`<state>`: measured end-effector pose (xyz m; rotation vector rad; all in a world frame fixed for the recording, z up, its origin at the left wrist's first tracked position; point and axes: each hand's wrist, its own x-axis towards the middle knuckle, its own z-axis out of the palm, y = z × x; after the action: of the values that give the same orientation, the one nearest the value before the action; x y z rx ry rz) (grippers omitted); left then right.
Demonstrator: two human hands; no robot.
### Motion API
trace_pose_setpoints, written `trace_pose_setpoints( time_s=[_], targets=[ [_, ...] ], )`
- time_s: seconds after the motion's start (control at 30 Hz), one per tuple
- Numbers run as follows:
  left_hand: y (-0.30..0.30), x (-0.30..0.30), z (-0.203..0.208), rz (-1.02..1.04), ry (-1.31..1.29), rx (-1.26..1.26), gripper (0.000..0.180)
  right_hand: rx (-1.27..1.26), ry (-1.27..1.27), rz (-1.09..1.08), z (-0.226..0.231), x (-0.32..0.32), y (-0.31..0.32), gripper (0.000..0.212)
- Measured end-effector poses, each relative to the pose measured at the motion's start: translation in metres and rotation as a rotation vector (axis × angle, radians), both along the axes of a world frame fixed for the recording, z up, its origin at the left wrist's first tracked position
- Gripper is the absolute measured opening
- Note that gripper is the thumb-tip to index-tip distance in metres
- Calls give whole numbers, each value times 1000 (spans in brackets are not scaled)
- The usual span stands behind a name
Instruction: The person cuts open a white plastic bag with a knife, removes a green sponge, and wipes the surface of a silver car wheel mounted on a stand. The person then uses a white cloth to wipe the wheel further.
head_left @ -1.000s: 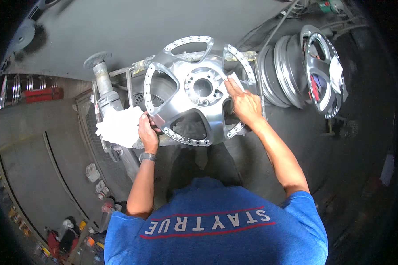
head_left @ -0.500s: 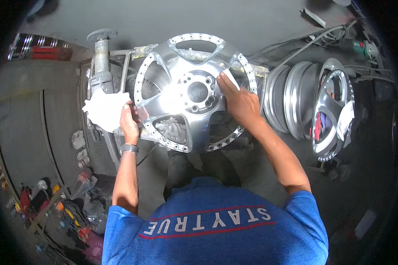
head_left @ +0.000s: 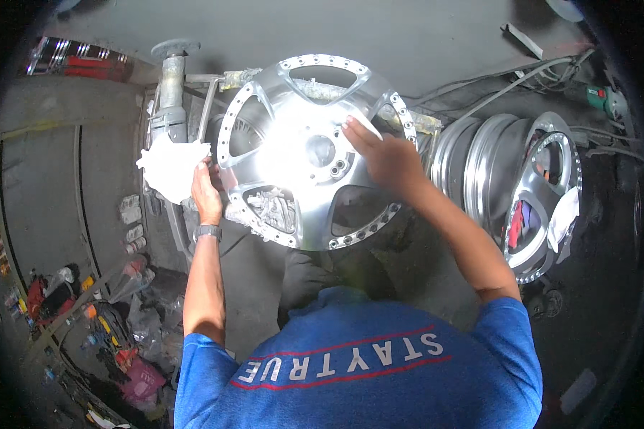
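A polished silver alloy wheel (head_left: 293, 154) with several spokes stands tilted on a metal stand in front of me. My left hand (head_left: 206, 191) is at the wheel's left rim, next to a lower-left spoke, and grips a crumpled white cloth (head_left: 170, 166). My right hand (head_left: 385, 159) lies flat on the right spoke beside the hub (head_left: 322, 151). Its fingertips press a small white sheet (head_left: 361, 126) against the metal. A watch sits on my left wrist.
A grey metal post (head_left: 170, 86) of the stand rises to the left of the wheel. More silver rims (head_left: 494, 171) lean together on the right, one with a white rag. Cables and a green tool (head_left: 599, 96) lie at the upper right. Bottles and clutter (head_left: 114, 322) fill the lower-left floor.
My view has swung, so the wheel sits more to the centre. My right hand has slid a little along the spoke toward the hub. My left hand keeps the cloth at the rim.
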<state>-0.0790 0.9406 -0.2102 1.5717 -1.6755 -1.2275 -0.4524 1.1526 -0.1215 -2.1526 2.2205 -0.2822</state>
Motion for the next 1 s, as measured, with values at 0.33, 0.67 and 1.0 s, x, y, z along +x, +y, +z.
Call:
trace_pose_setpoints(
  time_s=[0.33, 0.67, 1.0],
  targets=[
    [-2, 3, -12, -28, -17, -68, 50, 4, -141, -132, -4, -23, -11, 55],
    [-7, 12, -23, -36, -32, -70, 51, 92, -298, -250, -10, -35, -14, 60],
    [0, 0, -2, 6, 21, -22, 53, -95, -321, -389, -35, -80, -34, 59]
  ],
)
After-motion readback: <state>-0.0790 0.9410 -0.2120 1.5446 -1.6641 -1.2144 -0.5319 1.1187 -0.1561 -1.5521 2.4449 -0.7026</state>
